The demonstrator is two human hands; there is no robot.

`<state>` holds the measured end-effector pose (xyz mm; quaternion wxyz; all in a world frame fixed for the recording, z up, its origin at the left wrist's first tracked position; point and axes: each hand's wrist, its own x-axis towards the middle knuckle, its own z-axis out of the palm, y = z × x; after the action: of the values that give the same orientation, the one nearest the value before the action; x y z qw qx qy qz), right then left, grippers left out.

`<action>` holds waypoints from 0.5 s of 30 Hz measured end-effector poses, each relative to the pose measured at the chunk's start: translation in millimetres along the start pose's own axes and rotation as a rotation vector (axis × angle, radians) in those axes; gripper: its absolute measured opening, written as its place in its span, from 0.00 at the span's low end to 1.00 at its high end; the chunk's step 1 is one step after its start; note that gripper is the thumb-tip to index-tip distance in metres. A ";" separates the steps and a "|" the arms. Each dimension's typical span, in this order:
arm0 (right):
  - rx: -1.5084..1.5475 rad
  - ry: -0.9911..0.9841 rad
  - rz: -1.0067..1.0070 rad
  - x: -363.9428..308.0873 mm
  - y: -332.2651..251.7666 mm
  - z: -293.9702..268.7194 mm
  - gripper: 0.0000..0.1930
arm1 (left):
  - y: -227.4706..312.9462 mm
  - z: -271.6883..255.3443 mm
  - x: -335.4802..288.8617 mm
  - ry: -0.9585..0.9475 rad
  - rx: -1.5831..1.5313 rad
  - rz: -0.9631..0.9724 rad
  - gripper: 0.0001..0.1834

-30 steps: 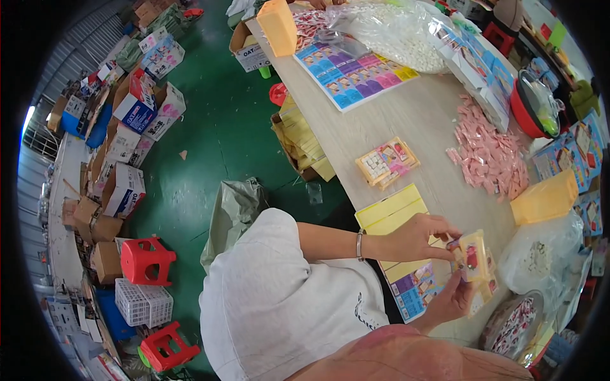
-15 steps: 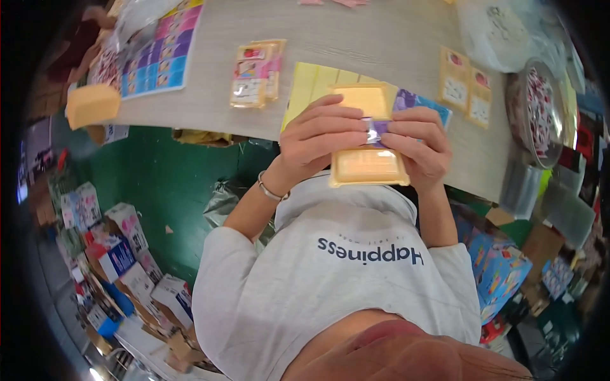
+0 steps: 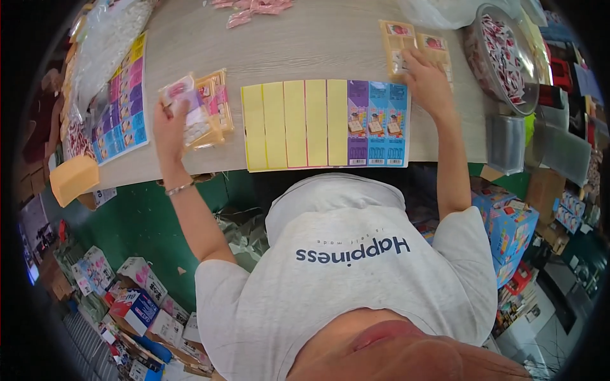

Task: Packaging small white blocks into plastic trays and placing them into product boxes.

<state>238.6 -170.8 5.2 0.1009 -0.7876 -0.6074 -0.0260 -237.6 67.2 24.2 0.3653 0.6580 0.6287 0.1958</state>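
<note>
My left hand (image 3: pixel 170 130) is closed on the edge of a yellow tray pack (image 3: pixel 198 127) with a purple label band and white pieces inside. It is at a small group of similar packs (image 3: pixel 220 95) with pink bands. My right hand (image 3: pixel 431 82) reaches to two yellow trays at the far right, fingers bent over the left tray (image 3: pixel 389 47). Beside it lies the other tray (image 3: pixel 438 46); both show a red fruit picture and white pieces. Between my hands lies a label sheet (image 3: pixel 286 127), partly bare yellow backing, with purple and blue labels at its right.
A metal bowl (image 3: pixel 534 86) of red-and-white packets stands right, above clear plastic boxes (image 3: pixel 505 146). Pink packets (image 3: pixel 254 7) lie at the far side. Leftward are a clear bag (image 3: pixel 111 47), another label sheet (image 3: pixel 121 111) and yellow trays (image 3: pixel 75 180) at the table edge.
My hands have parted from the yellow tray they held together over the label sheet. The left has moved left with a purple-banded pack; the right has reached to the trays at right.
</note>
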 end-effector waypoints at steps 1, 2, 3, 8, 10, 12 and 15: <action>0.073 -0.091 0.021 3.3 -4.1 4.2 0.23 | -9.1 8.1 2.5 0.003 0.004 -0.005 0.27; 0.072 -0.095 0.024 9.3 -10.3 12.3 0.23 | -14.3 22.7 4.6 0.192 0.311 0.120 0.31; 0.064 -0.073 -0.014 18.5 -20.7 22.4 0.23 | -12.0 36.9 4.7 0.377 0.615 0.251 0.34; 0.037 0.096 -0.083 32.9 -73.1 27.3 0.21 | 66.1 100.2 -39.1 0.284 0.328 0.649 0.26; 0.300 0.203 -0.090 27.6 -82.7 12.0 0.18 | 90.2 144.7 -63.7 -0.019 0.181 0.764 0.21; 0.295 0.121 -0.154 6.1 -80.6 11.6 0.17 | 119.7 188.6 -88.4 -0.048 0.257 0.813 0.17; 0.277 0.100 -0.206 -12.6 -79.3 31.1 0.15 | 122.1 222.6 -89.1 -0.007 0.246 0.800 0.15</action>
<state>156.5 -157.7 -17.1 0.2355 -0.6973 -0.6769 0.0088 -6.4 -64.4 -15.2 0.1814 0.8896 0.3412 0.2434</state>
